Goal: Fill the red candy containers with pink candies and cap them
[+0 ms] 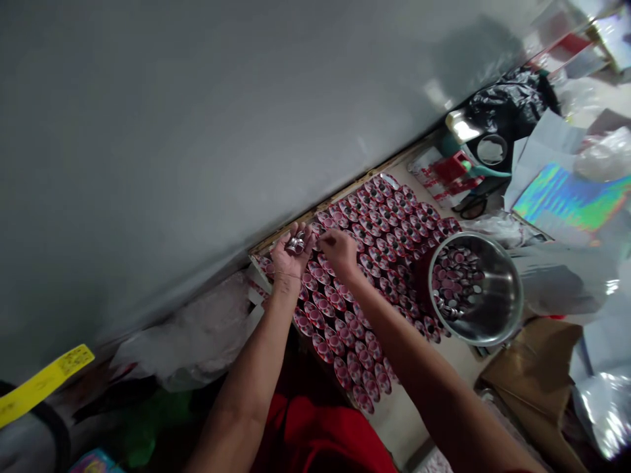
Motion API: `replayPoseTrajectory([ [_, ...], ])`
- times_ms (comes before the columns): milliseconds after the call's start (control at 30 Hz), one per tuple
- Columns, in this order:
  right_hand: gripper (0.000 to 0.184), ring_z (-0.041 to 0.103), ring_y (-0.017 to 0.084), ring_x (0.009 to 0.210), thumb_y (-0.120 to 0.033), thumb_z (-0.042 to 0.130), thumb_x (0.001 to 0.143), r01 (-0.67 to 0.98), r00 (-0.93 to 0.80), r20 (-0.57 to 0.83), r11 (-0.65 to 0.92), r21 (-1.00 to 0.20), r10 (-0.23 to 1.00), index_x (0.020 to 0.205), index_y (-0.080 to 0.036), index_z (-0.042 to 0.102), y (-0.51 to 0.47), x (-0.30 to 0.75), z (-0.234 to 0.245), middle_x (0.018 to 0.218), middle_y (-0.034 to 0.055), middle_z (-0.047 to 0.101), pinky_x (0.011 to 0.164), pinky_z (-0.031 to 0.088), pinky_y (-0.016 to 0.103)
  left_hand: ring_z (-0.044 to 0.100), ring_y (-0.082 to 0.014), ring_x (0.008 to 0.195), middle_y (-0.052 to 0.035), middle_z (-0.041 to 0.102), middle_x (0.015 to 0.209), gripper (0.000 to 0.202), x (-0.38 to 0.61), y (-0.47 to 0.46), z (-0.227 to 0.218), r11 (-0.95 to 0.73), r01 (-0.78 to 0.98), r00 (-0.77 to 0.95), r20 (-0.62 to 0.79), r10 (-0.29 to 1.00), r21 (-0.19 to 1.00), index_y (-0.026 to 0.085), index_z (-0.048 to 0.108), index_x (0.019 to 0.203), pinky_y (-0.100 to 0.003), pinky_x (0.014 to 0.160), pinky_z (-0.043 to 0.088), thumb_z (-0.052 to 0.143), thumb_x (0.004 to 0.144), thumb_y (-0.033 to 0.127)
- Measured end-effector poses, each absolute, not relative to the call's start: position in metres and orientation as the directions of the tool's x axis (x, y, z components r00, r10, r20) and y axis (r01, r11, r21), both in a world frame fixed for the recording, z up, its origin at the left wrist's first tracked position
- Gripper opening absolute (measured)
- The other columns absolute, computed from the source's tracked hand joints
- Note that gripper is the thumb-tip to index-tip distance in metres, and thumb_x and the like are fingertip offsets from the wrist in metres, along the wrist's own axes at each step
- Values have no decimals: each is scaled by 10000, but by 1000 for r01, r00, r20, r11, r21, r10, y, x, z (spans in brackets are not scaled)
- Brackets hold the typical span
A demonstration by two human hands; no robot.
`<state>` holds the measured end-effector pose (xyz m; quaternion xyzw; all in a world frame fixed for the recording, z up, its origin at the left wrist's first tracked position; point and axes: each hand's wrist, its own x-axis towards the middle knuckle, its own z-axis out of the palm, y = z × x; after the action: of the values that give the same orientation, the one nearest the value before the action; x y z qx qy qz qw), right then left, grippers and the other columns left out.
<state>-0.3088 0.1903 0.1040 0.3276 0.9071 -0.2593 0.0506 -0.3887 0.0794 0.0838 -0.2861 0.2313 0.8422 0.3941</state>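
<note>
Rows of small red and white round containers [374, 243] cover a flat board beside a grey wall. My left hand [290, 256] is cupped palm up over the far left corner of the rows, closed around several small shiny metal pieces [296, 244]. My right hand [339, 248] hovers just to its right with the fingers pinched together over the containers; what they pinch is too small to make out. A steel bowl [497, 309] with more of the small pieces inside rests on the right side of the rows.
The grey wall [197, 131] runs along the board's far edge. A black bag [513, 98], a teal tape dispenser [486, 154], holographic sheets [566, 197], crumpled plastic [197, 335] and a cardboard box [537, 374] surround the board. A yellow strip [44, 381] lies at the lower left.
</note>
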Motion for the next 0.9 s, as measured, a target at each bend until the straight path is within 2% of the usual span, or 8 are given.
replayPoseTrajectory([
  [233, 219, 723, 292, 1178, -244, 641, 975, 687, -715, -374, 695, -214, 591, 1137, -232, 789, 237, -352, 97, 1228, 136, 792, 939, 508, 337, 690, -286, 1345, -148, 791, 1280, 388, -401, 66, 86, -505, -852, -460, -660, 594, 140, 141, 752, 1275, -522, 1167, 551, 439, 1052, 198],
  [367, 476, 722, 341, 1205, -283, 831, 842, 725, -646, -451, 680, -111, 615, 1296, -212, 710, 246, -372, 96, 1260, 161, 786, 960, 525, 377, 656, -283, 1393, -141, 775, 1329, 409, -397, 65, 75, -476, -870, -437, -642, 630, 125, 155, 728, 1338, -520, 1195, 526, 441, 1050, 204],
  [467, 465, 726, 332, 1209, -242, 818, 852, 727, -637, -462, 680, -95, 616, 1302, -217, 703, 248, -379, 103, 1262, 158, 788, 967, 522, 381, 654, -293, 1396, -135, 783, 1314, 412, -394, 64, 73, -482, -866, -446, -635, 631, 129, 167, 726, 1347, -533, 1191, 529, 445, 1048, 209],
  [533, 377, 736, 321, 1185, -240, 788, 880, 724, -648, -448, 681, -111, 616, 1251, -212, 729, 242, -375, 113, 1243, 161, 792, 942, 521, 367, 667, -297, 1380, -139, 785, 1307, 416, -393, 61, 76, -488, -861, -454, -651, 609, 144, 169, 725, 1355, -535, 1179, 540, 458, 1038, 206],
  [600, 276, 746, 296, 1142, -328, 751, 928, 725, -661, -416, 675, -140, 624, 1183, -223, 753, 230, -363, 122, 1201, 135, 804, 894, 523, 338, 683, -296, 1357, -144, 784, 1306, 417, -391, 58, 78, -487, -857, -465, -658, 592, 169, 170, 723, 1361, -530, 1164, 552, 475, 1027, 201],
  [733, 260, 758, 218, 950, -485, 660, 974, 743, -663, -327, 538, -399, 673, 1023, -260, 781, 191, -327, 127, 997, 40, 826, 788, 505, 284, 742, -237, 1255, -127, 805, 1257, 374, -381, 60, 75, -462, -858, -479, -674, 563, 223, 161, 751, 1304, -413, 1123, 583, 504, 1025, 191],
  [800, 197, 749, 204, 863, -432, 728, 903, 744, -632, -337, 424, -517, 698, 936, -247, 787, 175, -313, 122, 917, 26, 821, 744, 488, 270, 768, -206, 1192, -107, 829, 1180, 354, -372, 66, 71, -445, -865, -468, -696, 545, 233, 157, 768, 1266, -347, 1100, 587, 515, 1020, 178],
  [900, 141, 741, 186, 786, -314, 759, 814, 755, -586, -383, 310, -578, 714, 908, -218, 801, 167, -296, 110, 863, 13, 818, 680, 470, 242, 778, -212, 1168, -93, 847, 1060, 325, -354, 76, 68, -414, -884, -433, -714, 551, 217, 145, 786, 1210, -337, 1100, 584, 529, 1012, 168],
])
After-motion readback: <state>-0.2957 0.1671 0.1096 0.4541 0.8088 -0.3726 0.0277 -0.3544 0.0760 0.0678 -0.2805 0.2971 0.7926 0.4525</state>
